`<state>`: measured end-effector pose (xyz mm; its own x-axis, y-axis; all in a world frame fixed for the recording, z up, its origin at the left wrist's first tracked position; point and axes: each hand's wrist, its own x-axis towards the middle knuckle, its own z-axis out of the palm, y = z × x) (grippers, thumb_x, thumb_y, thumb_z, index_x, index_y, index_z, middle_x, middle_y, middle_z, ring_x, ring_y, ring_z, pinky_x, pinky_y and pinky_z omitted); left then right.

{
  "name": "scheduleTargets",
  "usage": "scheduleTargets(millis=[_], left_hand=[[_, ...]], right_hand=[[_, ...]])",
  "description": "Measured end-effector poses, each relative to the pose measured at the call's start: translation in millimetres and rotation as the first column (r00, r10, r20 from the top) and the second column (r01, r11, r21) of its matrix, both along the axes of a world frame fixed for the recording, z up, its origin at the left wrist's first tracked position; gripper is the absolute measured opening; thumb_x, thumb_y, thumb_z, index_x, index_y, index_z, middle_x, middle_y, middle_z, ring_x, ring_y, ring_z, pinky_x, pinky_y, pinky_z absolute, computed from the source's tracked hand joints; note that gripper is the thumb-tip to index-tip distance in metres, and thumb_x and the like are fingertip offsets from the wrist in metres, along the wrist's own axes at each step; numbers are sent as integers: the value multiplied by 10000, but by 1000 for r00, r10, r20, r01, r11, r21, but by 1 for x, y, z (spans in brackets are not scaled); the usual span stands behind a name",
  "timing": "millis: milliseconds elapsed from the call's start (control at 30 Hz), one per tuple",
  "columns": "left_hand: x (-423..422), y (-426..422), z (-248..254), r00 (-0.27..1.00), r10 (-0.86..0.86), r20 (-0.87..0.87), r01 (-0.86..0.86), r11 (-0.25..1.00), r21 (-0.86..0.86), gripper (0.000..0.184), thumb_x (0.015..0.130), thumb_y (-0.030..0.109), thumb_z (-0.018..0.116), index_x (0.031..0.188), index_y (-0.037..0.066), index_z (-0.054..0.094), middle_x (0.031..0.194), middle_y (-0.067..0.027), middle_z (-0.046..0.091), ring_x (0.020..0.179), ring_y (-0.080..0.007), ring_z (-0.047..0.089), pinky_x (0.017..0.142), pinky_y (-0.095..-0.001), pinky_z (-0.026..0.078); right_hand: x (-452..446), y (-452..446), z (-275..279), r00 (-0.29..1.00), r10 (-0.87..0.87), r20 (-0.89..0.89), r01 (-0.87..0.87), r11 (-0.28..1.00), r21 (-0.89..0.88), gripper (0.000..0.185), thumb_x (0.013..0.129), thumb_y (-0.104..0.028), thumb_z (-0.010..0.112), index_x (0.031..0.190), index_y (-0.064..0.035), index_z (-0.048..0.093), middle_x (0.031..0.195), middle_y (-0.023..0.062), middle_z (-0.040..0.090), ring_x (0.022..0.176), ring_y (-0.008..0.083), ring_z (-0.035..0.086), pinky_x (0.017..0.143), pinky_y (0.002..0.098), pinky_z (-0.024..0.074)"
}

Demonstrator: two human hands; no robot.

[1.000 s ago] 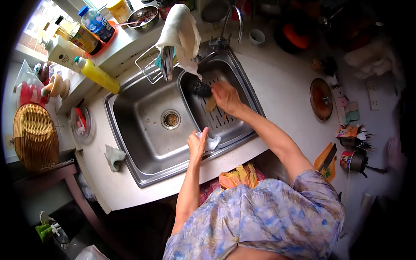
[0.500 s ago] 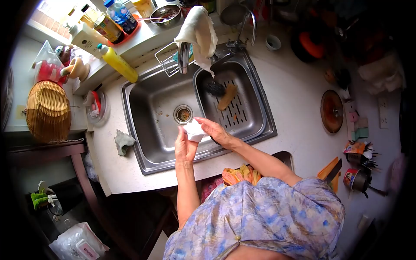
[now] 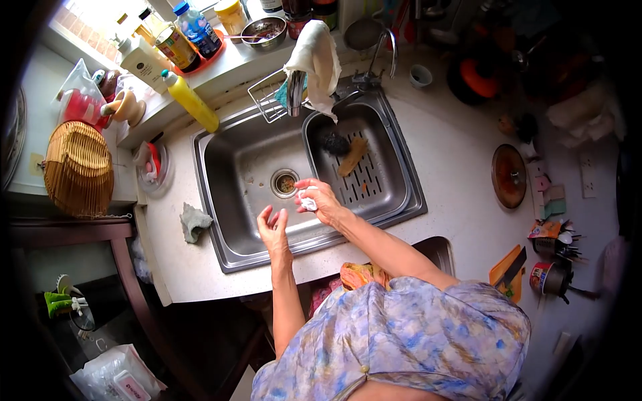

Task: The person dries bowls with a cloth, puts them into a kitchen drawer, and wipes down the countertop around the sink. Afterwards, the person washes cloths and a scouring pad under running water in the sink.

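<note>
My right hand (image 3: 324, 202) is closed round a crumpled white cloth or tissue (image 3: 308, 199) above the left basin, near the divider. Just left of it, my left hand (image 3: 273, 230) is held up with its fingers apart and nothing in it. Below both hands lies the double steel sink (image 3: 234, 157), with a drain (image 3: 285, 182) in its left basin. The slotted tray (image 3: 388, 175) in the right basin holds a dark scouring pad (image 3: 335, 144) and a brown, elongated piece (image 3: 353, 157) that touches or nearly touches it.
A faucet (image 3: 295, 100) draped with a white cloth (image 3: 314, 63) rises behind the sink. A yellow bottle (image 3: 190, 101) leans at the back left. A grey-green rag (image 3: 194, 222) lies left of the sink. On the right are a round lid (image 3: 509, 176) and a knife (image 3: 513, 264).
The white cloth, between both hands half a second ago, is now in my right hand alone. My left hand has come away from it. Earlier, my right hand was at the tray in the right basin.
</note>
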<state>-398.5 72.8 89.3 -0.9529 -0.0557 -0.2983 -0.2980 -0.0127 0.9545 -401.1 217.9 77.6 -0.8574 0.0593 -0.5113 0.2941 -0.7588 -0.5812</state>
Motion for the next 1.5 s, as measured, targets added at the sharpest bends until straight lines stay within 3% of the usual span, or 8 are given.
scheduleTargets(millis=[200, 367, 700, 833, 1067, 1333, 1400, 1500], left_hand=[[9, -29, -50, 988, 25, 154, -23, 1000, -14, 304, 817, 253, 623, 1055, 89, 526, 961, -16, 584, 842, -101, 543, 712, -246, 370], [15, -29, -52, 978, 19, 210, -33, 998, 60, 260, 840, 253, 593, 1035, 95, 522, 940, -17, 616, 827, -103, 557, 724, -260, 361], [11, -18, -61, 989, 30, 146, -37, 998, 45, 231, 846, 254, 590, 985, 75, 548, 891, -29, 636, 807, -104, 570, 689, -236, 360], [7, -15, -59, 991, 48, 128, -61, 993, 101, 223, 838, 215, 605, 975, 47, 551, 883, -47, 634, 787, -111, 573, 674, -217, 390], [-7, 8, -42, 993, 9, 121, -19, 997, 82, 244, 835, 216, 609, 992, 37, 553, 910, -57, 626, 783, -111, 579, 664, -211, 423], [-56, 94, 7, 930, -301, 213, 250, 939, 237, 454, 789, 204, 667, 1152, -6, 494, 1034, -101, 576, 881, -151, 575, 717, -229, 462], [-67, 106, 15, 895, -340, 290, 242, 914, 324, 502, 745, 212, 713, 1154, 24, 492, 1011, -79, 584, 885, -144, 573, 684, -220, 458], [-82, 103, 2, 930, -300, 210, 221, 917, 332, 349, 732, 143, 711, 1024, 70, 533, 893, -14, 613, 770, -116, 592, 647, -259, 490]], right_hand=[[-26, -17, 4, 970, 235, 66, -244, 921, 305, 202, 872, -224, 548, 901, -32, 604, 637, -3, 521, 495, 42, 423, 423, 164, 333], [-46, -37, -16, 913, 380, -150, -40, 449, 893, 393, 896, -311, 475, 693, -1, 606, 580, 106, 554, 498, 194, 517, 488, 322, 412], [-59, -31, -1, 841, 539, 44, -42, -16, 999, 413, 892, -309, 459, 626, -9, 557, 636, 185, 571, 606, 337, 575, 527, 411, 433], [-68, 33, -4, 916, 337, -217, 311, -258, 915, 284, 840, -288, 548, 675, -56, 552, 653, 135, 549, 619, 263, 572, 487, 362, 450], [-69, 122, -86, 939, 26, 343, -330, -216, 919, 540, 632, -163, 708, 1079, 24, 471, 1090, 239, 478, 975, 393, 511, 782, 439, 443], [-38, 116, -17, 984, 171, -44, 87, -257, 963, 384, 605, -237, 661, 930, -39, 613, 913, 175, 609, 858, 338, 575, 710, 437, 427], [-28, 105, -2, 931, 314, -185, 163, 96, 982, 383, 643, -281, 675, 951, -61, 616, 968, 160, 602, 881, 319, 581, 722, 434, 433], [-30, 122, 39, 914, 402, -54, 118, -136, 984, 361, 715, -293, 653, 976, -48, 605, 1014, 159, 585, 917, 316, 575, 770, 436, 442]])
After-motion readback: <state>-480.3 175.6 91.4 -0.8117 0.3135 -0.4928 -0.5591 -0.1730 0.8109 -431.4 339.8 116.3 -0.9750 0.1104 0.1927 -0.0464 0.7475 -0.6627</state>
